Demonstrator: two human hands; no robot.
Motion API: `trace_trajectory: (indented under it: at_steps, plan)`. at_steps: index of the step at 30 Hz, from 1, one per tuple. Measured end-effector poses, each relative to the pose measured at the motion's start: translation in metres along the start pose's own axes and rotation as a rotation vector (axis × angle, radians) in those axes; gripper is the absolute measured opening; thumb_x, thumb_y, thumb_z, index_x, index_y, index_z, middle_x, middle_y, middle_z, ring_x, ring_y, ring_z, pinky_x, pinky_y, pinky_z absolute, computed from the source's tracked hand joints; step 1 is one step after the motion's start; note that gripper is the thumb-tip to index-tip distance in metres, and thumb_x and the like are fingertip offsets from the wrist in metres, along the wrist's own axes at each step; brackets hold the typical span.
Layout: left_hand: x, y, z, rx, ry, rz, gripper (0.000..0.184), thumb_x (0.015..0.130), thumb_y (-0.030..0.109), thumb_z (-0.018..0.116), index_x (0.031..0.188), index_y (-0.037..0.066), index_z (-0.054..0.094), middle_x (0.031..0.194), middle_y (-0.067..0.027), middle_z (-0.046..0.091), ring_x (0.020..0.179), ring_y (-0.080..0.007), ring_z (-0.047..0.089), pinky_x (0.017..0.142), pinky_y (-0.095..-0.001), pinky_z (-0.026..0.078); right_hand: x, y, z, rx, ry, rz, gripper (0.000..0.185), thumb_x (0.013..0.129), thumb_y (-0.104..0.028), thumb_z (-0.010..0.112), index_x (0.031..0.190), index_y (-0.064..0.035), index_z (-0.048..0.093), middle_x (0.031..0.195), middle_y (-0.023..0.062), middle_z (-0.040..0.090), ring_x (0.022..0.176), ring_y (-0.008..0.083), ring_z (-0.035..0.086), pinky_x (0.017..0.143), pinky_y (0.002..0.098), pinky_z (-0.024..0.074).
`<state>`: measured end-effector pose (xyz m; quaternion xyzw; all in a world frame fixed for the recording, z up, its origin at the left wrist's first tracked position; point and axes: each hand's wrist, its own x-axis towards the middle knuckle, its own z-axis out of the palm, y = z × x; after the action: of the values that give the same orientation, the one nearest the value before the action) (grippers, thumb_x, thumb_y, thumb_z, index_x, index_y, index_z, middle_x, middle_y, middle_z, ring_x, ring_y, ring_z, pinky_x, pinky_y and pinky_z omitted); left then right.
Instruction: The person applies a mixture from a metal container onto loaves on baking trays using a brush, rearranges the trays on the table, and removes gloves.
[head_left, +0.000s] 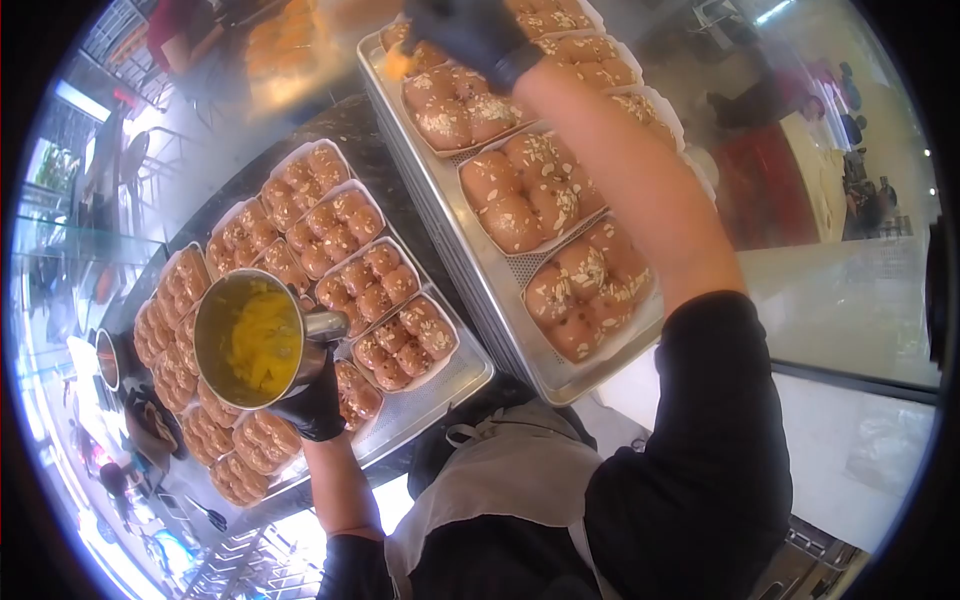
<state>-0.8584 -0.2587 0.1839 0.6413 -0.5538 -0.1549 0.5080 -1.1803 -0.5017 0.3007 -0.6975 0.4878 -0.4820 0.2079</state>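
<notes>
My left hand [318, 402], in a black glove, is wrapped round the handle side of a steel pot [210, 345]. Yellow, soft-looking contents [262, 340] lie inside the pot, which is held over a tray of glossy buns. At the top, my right hand [470, 35], also gloved in black, is over the buns of the right-hand tray. Its fingers are blurred, and a small orange-yellow thing [398, 62] shows beside them. Large buns with almond flakes [530, 190] sit in paper cases below that hand.
The right-hand tray [560, 385] tops a stack of metal trays. Another metal tray [465, 375] holds several cases of small buns at the left. A person in red [180, 35] stands at the upper left, near more buns [280, 45]. A whisk-like tool [208, 514] lies lower left.
</notes>
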Motion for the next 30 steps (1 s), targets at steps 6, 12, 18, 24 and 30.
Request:
trace_trajectory:
  at_steps: [6, 12, 18, 24, 30]
  plan:
    - [-0.019, -0.030, -0.014, -0.016, 0.126, 0.057, 0.114, 0.056, 0.031, 0.095, 0.142, 0.001, 0.027, 0.135, -0.0175, 0.048, 0.120, -0.0315, 0.052, 0.107, -0.0443, 0.041, -0.015, 0.011, -0.077, -0.006, 0.079, 0.333, 0.025, 0.094, -0.015, 0.060, 0.079, 0.0048, 0.064, 0.058, 0.0126, 0.062, 0.050, 0.0228, 0.061, 0.053, 0.0393, 0.0518]
    - [-0.015, -0.038, -0.018, 0.114, 0.097, 0.131, 0.118, 0.053, 0.036, 0.096, 0.142, 0.001, 0.027, 0.134, -0.0180, 0.048, 0.121, -0.0314, 0.051, 0.107, -0.0450, 0.040, -0.040, 0.015, -0.007, -0.792, -0.091, -0.367, 0.018, 0.085, -0.025, 0.057, 0.076, -0.0135, 0.067, 0.071, 0.0084, 0.068, 0.068, 0.0284, 0.068, 0.065, 0.0407, 0.0523]
    - [-0.005, -0.016, -0.008, 0.020, 0.044, 0.292, 0.101, 0.062, 0.019, 0.091, 0.143, 0.002, 0.032, 0.137, -0.0179, 0.049, 0.120, -0.0307, 0.055, 0.103, -0.0428, 0.046, -0.041, -0.023, -0.032, -0.187, 0.100, 0.113, 0.027, 0.095, -0.018, 0.060, 0.081, 0.0044, 0.064, 0.060, 0.0120, 0.063, 0.056, 0.0214, 0.064, 0.057, 0.0377, 0.0522]
    - [-0.016, -0.029, 0.017, -1.155, -0.181, -0.582, 0.081, 0.091, 0.061, 0.052, 0.151, 0.011, 0.028, 0.148, -0.0157, 0.040, 0.133, -0.0336, 0.044, 0.106, -0.0515, 0.045, -0.112, -0.153, -0.030, 0.097, -0.061, -0.043, 0.032, 0.102, -0.020, 0.044, 0.103, 0.0010, 0.068, 0.082, 0.0071, 0.072, 0.054, 0.0036, 0.039, 0.048, 0.0204, 0.0342]
    - [-0.021, -0.012, 0.026, -2.048, -0.614, -0.959, 0.099, 0.084, 0.079, 0.043, 0.152, 0.009, 0.027, 0.150, -0.0214, 0.036, 0.134, -0.0389, 0.041, 0.109, -0.0557, 0.039, -0.172, -0.177, 0.022, -0.048, -0.698, -0.009, 0.025, 0.089, -0.004, 0.069, 0.113, -0.0015, 0.068, 0.100, 0.0122, 0.073, 0.081, 0.0166, 0.072, 0.069, 0.0262, 0.0575]
